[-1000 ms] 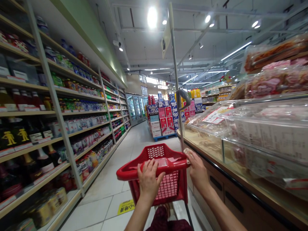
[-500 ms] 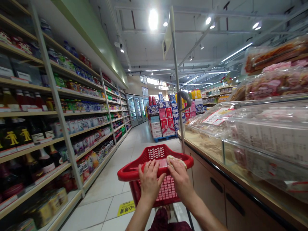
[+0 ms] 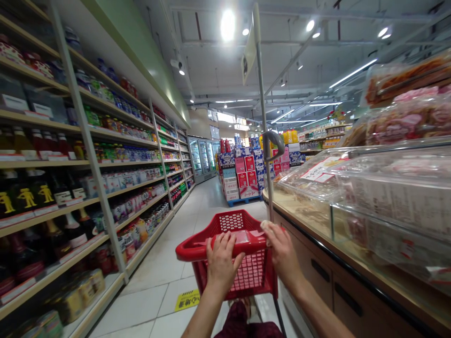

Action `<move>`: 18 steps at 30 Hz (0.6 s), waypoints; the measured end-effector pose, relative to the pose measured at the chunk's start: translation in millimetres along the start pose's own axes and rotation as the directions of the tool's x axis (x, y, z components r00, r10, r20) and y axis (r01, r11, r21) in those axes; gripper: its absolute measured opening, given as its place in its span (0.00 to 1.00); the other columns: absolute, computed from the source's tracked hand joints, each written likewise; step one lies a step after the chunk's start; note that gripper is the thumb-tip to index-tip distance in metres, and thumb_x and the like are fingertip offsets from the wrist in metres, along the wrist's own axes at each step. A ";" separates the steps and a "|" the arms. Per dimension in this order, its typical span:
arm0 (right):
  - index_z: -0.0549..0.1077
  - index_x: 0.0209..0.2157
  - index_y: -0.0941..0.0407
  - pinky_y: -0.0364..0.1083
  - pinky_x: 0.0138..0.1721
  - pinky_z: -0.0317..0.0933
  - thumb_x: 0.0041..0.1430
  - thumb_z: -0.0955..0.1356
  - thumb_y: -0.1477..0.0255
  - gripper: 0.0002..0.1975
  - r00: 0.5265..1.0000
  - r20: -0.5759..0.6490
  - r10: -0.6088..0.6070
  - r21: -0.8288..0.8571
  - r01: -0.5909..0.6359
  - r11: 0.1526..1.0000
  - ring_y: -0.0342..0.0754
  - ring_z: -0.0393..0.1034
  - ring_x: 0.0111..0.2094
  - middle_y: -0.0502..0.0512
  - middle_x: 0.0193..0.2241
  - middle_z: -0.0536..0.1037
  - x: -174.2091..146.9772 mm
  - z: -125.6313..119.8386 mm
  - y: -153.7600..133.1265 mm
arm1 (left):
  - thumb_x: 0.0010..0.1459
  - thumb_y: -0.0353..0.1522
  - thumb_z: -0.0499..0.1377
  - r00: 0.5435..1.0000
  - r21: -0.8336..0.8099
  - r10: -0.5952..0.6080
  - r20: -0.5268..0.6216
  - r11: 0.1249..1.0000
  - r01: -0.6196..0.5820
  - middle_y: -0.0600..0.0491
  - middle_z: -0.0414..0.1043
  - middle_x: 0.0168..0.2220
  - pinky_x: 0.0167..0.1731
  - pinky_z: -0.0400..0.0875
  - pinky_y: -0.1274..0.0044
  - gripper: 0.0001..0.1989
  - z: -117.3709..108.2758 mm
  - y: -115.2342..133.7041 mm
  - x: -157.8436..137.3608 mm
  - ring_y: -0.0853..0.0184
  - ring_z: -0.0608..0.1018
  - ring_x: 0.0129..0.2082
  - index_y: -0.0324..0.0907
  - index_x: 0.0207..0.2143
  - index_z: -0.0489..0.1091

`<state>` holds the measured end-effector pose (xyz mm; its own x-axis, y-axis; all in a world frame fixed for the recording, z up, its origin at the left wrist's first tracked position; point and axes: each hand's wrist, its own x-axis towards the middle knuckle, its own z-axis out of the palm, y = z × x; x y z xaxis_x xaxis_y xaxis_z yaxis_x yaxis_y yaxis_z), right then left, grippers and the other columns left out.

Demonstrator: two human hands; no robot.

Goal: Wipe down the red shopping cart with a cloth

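A red plastic shopping cart (image 3: 198, 253) stands right in front of me, its basket with a lattice of holes. My left hand (image 3: 221, 263) lies over the left-middle part of the cart's handle (image 3: 248, 241), fingers across the top and thumb to the side. At the handle's right end, my right hand (image 3: 284, 251) presses a whitish cloth (image 3: 265, 226) against the red plastic. Most of the cloth is hidden under the fingers.
Shelves of bottles and cans (image 3: 134, 150) line the left side. A glass-topped display counter (image 3: 317, 206) with packaged food runs along the right, close to the cart. Ahead are a metal pole (image 3: 264, 108), stacked boxes (image 3: 243, 176) and glass-door coolers (image 3: 200, 155). A yellow sticker (image 3: 186, 299) marks the tiled floor.
My right hand has slid the cloth rightward along the handle to its right end. My left hand stays in place on the handle. The view has shifted slightly.
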<state>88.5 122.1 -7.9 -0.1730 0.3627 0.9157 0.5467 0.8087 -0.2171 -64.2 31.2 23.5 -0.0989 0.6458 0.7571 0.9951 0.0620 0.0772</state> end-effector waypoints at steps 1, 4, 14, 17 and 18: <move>0.65 0.50 0.54 0.56 0.51 0.54 0.53 0.57 0.81 0.22 0.998 -0.009 0.068 -0.022 -0.068 0.997 0.50 0.59 0.52 0.58 0.50 0.67 1.4 -1.3 3.8 | 0.51 0.39 0.55 1.000 0.004 0.007 0.000 1.000 -0.007 0.50 0.67 0.49 0.52 0.50 0.59 0.19 0.0 -0.3 0.0 0.59 0.65 0.50 0.46 0.46 0.65; 0.65 0.50 0.54 0.56 0.51 0.54 0.53 0.57 0.82 0.23 0.997 -0.006 0.071 -0.002 -0.071 0.997 0.50 0.59 0.52 0.58 0.49 0.68 2.9 1.8 -4.0 | 0.51 0.38 0.55 1.000 0.014 0.001 -0.006 1.000 -0.001 0.51 0.68 0.49 0.52 0.52 0.60 0.18 0.5 0.1 1.0 0.59 0.66 0.50 0.46 0.46 0.65; 0.66 0.49 0.53 0.57 0.50 0.54 0.53 0.57 0.81 0.22 0.993 -0.017 0.119 -0.026 -0.119 0.993 0.50 0.60 0.51 0.58 0.48 0.68 5.1 1.2 0.1 | 0.51 0.38 0.55 1.000 -0.013 -0.015 0.023 1.000 0.015 0.51 0.67 0.49 0.52 0.52 0.60 0.19 2.1 -1.3 2.6 0.59 0.65 0.51 0.45 0.46 0.65; 0.66 0.49 0.54 0.55 0.52 0.53 0.54 0.57 0.82 0.21 0.997 0.017 -0.072 0.033 0.071 0.997 0.50 0.57 0.53 0.58 0.50 0.67 2.0 8.2 -14.9 | 0.51 0.37 0.55 1.000 0.004 -0.012 0.008 1.000 0.012 0.50 0.67 0.49 0.51 0.53 0.61 0.18 3.6 2.1 2.9 0.59 0.65 0.50 0.45 0.46 0.65; 0.66 0.49 0.54 0.54 0.52 0.52 0.55 0.58 0.81 0.21 0.991 0.033 -0.132 0.054 0.130 0.990 0.49 0.55 0.54 0.57 0.51 0.66 0.6 9.9 -18.3 | 0.51 0.37 0.55 1.000 0.011 -0.010 0.002 1.000 0.010 0.50 0.67 0.49 0.51 0.54 0.61 0.18 3.8 3.0 3.0 0.59 0.66 0.50 0.45 0.46 0.65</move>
<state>70.3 112.1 -6.7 -0.2705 0.2681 0.9247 0.4745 0.8728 -0.1142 -61.5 36.2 23.6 -0.1089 0.6469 0.7547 0.9940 0.0764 0.0779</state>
